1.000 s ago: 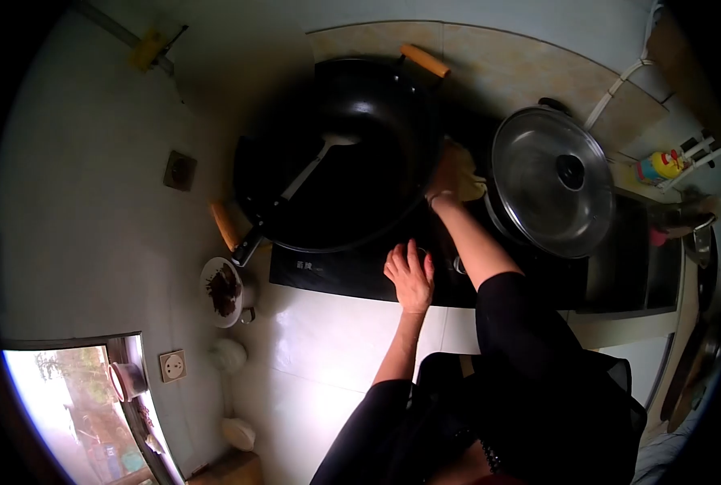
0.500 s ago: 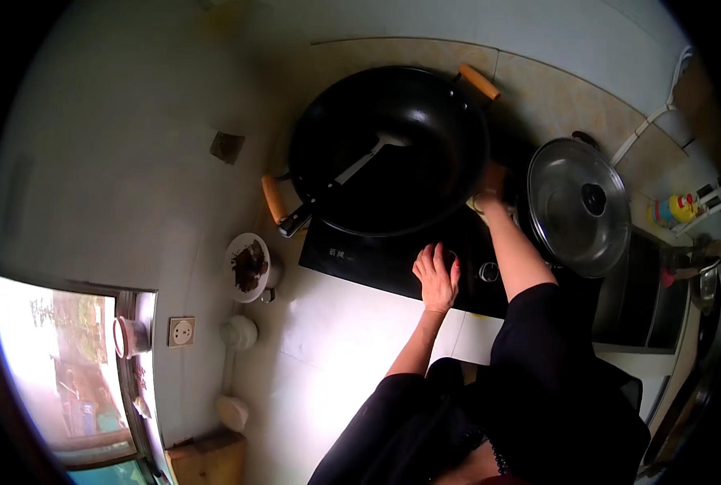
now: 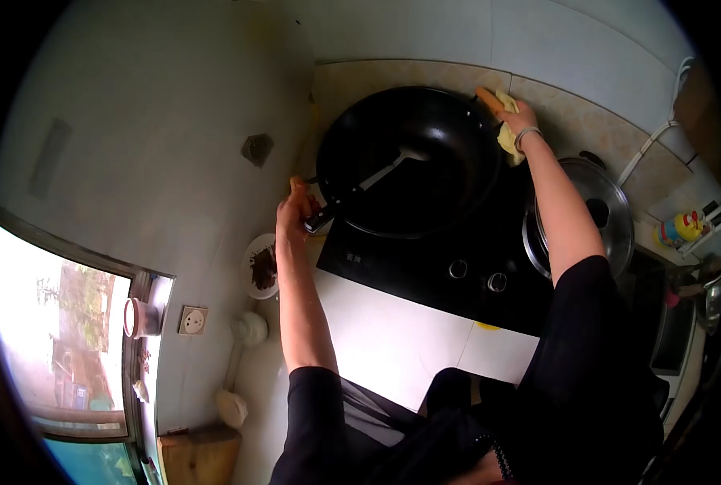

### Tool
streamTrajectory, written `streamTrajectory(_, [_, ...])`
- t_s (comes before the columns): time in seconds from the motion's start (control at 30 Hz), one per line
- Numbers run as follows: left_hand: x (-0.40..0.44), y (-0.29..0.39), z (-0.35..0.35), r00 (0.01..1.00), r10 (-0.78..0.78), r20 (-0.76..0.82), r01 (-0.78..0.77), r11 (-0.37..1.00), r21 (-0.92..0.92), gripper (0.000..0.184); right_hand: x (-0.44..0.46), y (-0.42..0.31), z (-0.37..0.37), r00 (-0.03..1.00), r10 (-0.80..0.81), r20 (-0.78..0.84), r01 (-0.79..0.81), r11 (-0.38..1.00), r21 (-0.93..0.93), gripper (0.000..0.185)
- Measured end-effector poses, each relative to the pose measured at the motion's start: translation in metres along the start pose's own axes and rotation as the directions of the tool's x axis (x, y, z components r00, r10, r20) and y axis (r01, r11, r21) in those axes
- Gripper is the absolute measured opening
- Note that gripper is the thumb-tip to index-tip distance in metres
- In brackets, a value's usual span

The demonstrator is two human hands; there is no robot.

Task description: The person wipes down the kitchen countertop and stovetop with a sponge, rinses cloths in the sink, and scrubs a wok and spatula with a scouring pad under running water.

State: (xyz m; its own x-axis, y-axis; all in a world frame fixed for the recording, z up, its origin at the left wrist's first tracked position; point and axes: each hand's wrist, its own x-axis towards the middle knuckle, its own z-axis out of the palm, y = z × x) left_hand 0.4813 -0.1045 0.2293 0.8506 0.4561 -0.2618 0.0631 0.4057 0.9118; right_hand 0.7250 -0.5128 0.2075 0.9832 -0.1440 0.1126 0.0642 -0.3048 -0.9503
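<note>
A large black wok [image 3: 449, 182] sits on the black stove [image 3: 401, 267], a spatula [image 3: 380, 175] lying inside with its dark handle over the near-left rim. My left hand [image 3: 293, 208] is closed around the wok's left handle, close by the spatula's handle. At the far right, my right hand [image 3: 520, 120] grips a yellow cloth [image 3: 509, 144] against the other wooden handle [image 3: 488, 99]. Part of the cloth hangs below my fingers. The left handle is mostly covered by my hand.
Right of the wok stands a pan with a glass lid [image 3: 616, 212], partly behind my right forearm. A plate of dark food pieces [image 3: 262, 268] is beside my left forearm. Two stove knobs [image 3: 457, 268] face me. A yellow-capped bottle [image 3: 680, 229] stands farther right.
My left hand has gone from beside the stove knobs to the wok's left handle. My right hand has moved up from the wok's right side to the far handle with the cloth.
</note>
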Motion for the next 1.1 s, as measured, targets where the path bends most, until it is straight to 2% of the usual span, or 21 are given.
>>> streamTrajectory(0.07, [0.021,-0.014,-0.015,0.999,-0.006,0.042,0.006,1.0,-0.014,0.018,-0.01,-0.005,-0.004,0.999,0.028,0.032,-0.031,0.997,0.07,0.034])
streamTrajectory(0.13, [0.017,-0.011,-0.012,0.996,-0.009,0.083,0.012,0.999,-0.034,0.018,-0.015,-0.007,-0.005,0.986,0.1,0.136,-0.135,0.95,0.28,0.033])
streamTrajectory(0.17, [0.009,-0.013,-0.013,0.999,0.01,0.035,-0.01,1.0,-0.001,0.015,-0.015,-0.009,-0.006,0.991,0.108,0.081,-0.123,0.972,0.201,0.034])
streamTrajectory(0.2, [-0.001,-0.01,-0.008,0.999,0.035,-0.01,-0.035,0.999,0.03,0.013,-0.003,0.005,-0.005,0.996,0.038,0.08,-0.051,0.984,0.17,0.035])
streamTrajectory(0.33, [-0.053,0.005,-0.024,0.986,0.153,0.064,-0.148,0.987,-0.067,0.012,-0.04,-0.057,-0.029,0.996,-0.055,0.067,0.038,0.972,0.233,0.033])
streamTrajectory(0.37, [-0.078,0.02,-0.017,0.965,0.228,0.126,-0.219,0.972,-0.082,0.015,-0.048,-0.071,-0.039,0.987,-0.102,0.121,0.056,0.94,0.337,0.033])
streamTrajectory(0.4, [-0.105,0.036,-0.001,0.976,0.211,0.056,-0.199,0.965,-0.171,0.012,-0.054,-0.09,-0.05,0.973,-0.162,0.162,0.075,0.893,0.444,0.033])
streamTrajectory(0.47, [-0.144,0.066,0.008,0.959,0.283,0.021,-0.277,0.949,-0.154,0.028,-0.078,-0.129,-0.079,0.978,-0.143,0.155,0.058,0.89,0.453,0.033])
streamTrajectory(0.5, [-0.159,0.081,0.012,0.935,0.332,0.127,-0.321,0.942,-0.096,0.032,-0.087,-0.139,-0.096,0.962,-0.207,0.176,0.09,0.855,0.511,0.033])
streamTrajectory(0.53, [-0.178,0.092,0.026,0.916,0.397,0.052,-0.393,0.917,-0.066,0.033,-0.095,-0.148,-0.113,0.966,-0.203,0.161,0.094,0.854,0.512,0.033])
streamTrajectory(0.57, [-0.188,0.102,0.024,0.863,0.446,0.238,-0.422,0.894,-0.148,0.034,-0.103,-0.154,-0.132,0.967,-0.202,0.155,0.096,0.852,0.516,0.032])
streamTrajectory(0.63, [-0.219,0.117,0.041,0.811,0.529,0.252,-0.505,0.849,-0.156,0.036,-0.125,-0.163,-0.176,0.974,-0.178,0.143,0.081,0.855,0.511,0.032])
streamTrajectory(0.67, [-0.237,0.118,0.067,0.839,0.524,0.148,-0.508,0.85,-0.138,0.054,-0.133,-0.162,-0.201,0.979,-0.165,0.118,0.084,0.86,0.504,0.032])
streamTrajectory(0.7, [-0.247,0.121,0.075,0.786,0.534,0.312,-0.493,0.845,-0.207,0.054,-0.141,-0.159,-0.228,0.979,-0.156,0.132,0.066,0.851,0.521,0.03])
streamTrajectory(0.73, [-0.259,0.123,0.083,0.738,0.477,0.477,-0.383,0.878,-0.285,0.053,-0.152,-0.155,-0.254,0.98,-0.142,0.141,0.045,0.842,0.538,0.028])
streamTrajectory(0.8, [-0.284,0.121,0.105,0.8,0.484,0.355,-0.455,0.875,-0.168,0.052,-0.174,-0.144,-0.306,0.994,-0.086,0.073,0.038,0.863,0.503,0.027])
streamTrajectory(0.87, [-0.332,0.1,0.154,0.822,0.421,0.384,-0.417,0.904,-0.099,0.051,-0.213,-0.113,-0.392,0.995,-0.089,0.045,0.058,0.885,0.462,0.029])
streamTrajectory(0.9, [-0.355,0.092,0.185,0.869,0.445,0.215,-0.442,0.895,-0.067,0.05,-0.228,-0.111,-0.402,0.997,-0.064,-0.039,0.074,0.913,0.402,0.029])
streamTrajectory(0.93, [-0.353,0.088,0.184,0.869,0.437,0.235,-0.433,0.899,-0.071,0.05,-0.243,-0.104,-0.415,0.997,-0.057,-0.059,0.076,0.915,0.396,0.029])
streamTrajectory(0.97, [-0.366,0.065,0.199,0.822,0.352,0.448,-0.358,0.931,-0.073,0.05,-0.275,-0.079,-0.467,0.989,0.01,-0.147,0.042,0.938,0.345,0.029])
streamTrajectory(1.1, [-0.423,-0.001,0.276,0.756,0.09,0.649,-0.194,0.977,0.091,0.042,-0.347,-0.022,-0.563,0.974,0.151,-0.166,-0.071,0.91,0.408,0.029])
